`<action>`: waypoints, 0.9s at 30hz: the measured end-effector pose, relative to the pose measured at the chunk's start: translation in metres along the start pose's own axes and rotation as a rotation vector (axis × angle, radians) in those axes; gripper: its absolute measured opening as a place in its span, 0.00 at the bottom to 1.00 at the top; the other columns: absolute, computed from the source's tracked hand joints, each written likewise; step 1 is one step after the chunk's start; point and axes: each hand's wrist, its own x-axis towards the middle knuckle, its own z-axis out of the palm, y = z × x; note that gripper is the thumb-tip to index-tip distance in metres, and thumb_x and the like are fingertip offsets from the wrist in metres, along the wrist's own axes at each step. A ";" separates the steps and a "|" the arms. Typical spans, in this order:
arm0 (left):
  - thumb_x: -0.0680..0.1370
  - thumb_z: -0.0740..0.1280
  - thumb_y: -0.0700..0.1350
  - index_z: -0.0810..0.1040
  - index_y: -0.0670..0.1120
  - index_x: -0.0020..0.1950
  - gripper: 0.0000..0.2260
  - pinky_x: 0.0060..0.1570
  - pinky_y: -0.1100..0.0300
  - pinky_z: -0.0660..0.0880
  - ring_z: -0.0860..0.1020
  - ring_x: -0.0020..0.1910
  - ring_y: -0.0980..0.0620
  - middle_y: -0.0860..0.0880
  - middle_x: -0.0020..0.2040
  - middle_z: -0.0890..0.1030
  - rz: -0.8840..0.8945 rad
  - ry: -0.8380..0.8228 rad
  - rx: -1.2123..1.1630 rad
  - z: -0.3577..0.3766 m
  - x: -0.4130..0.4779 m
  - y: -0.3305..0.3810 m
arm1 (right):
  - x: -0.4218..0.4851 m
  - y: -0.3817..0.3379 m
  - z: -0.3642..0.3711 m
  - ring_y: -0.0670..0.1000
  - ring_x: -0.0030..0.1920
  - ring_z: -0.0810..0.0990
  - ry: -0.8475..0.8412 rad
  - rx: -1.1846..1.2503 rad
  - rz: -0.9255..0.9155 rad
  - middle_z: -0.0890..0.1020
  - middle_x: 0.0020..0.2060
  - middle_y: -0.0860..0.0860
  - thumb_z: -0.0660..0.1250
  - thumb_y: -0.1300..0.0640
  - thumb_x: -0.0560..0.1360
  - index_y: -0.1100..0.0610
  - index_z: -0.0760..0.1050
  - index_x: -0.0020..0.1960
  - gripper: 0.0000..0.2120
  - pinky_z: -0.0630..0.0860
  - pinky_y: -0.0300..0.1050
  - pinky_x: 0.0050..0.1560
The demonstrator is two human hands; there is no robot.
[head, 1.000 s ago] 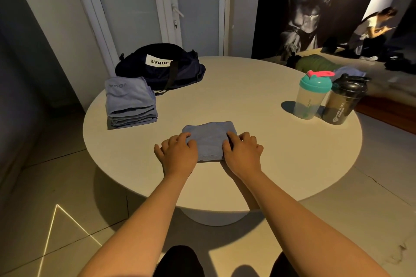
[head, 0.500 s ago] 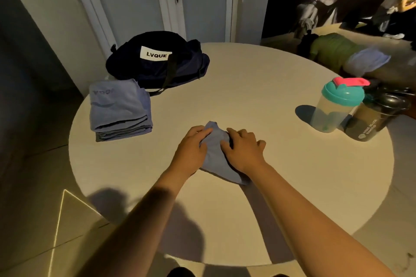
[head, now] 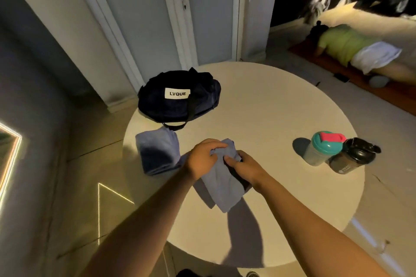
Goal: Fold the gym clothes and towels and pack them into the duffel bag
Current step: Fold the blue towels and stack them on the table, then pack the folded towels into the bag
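Note:
A small folded blue towel hangs above the round white table, lifted off its surface. My left hand grips its upper left edge and my right hand grips its upper right edge. A stack of folded blue cloths lies at the table's left edge, just left of my hands. The dark navy duffel bag with a white LVQUE label sits closed at the table's far left, behind the stack.
Two shaker bottles stand at the table's right: a clear one with a teal lid and a dark one. A white door is behind the table. A person lies on the floor at the far right.
The towel lay flat under both hands; now both hands have gathered and lifted it off the table. The view has risen and shifted, looking more steeply down.

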 end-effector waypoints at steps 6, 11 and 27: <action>0.79 0.63 0.30 0.78 0.48 0.68 0.20 0.62 0.69 0.64 0.73 0.68 0.48 0.45 0.69 0.76 -0.085 -0.055 0.073 -0.076 0.033 -0.020 | 0.029 -0.057 0.047 0.54 0.50 0.81 0.080 -0.096 -0.118 0.83 0.49 0.51 0.64 0.49 0.81 0.55 0.77 0.57 0.11 0.78 0.52 0.54; 0.80 0.63 0.31 0.77 0.55 0.66 0.22 0.69 0.56 0.70 0.74 0.64 0.51 0.52 0.63 0.74 0.053 -0.079 -0.043 -0.122 0.065 -0.073 | 0.070 -0.091 0.101 0.56 0.51 0.80 0.253 -0.022 -0.123 0.82 0.50 0.54 0.63 0.51 0.81 0.58 0.75 0.57 0.11 0.76 0.48 0.50; 0.84 0.62 0.46 0.67 0.51 0.76 0.20 0.65 0.62 0.68 0.70 0.72 0.50 0.49 0.74 0.69 -0.002 -0.300 -0.036 -0.212 0.169 -0.177 | 0.173 -0.172 0.194 0.51 0.46 0.76 0.708 0.248 0.068 0.78 0.47 0.50 0.61 0.52 0.82 0.53 0.72 0.58 0.07 0.70 0.45 0.48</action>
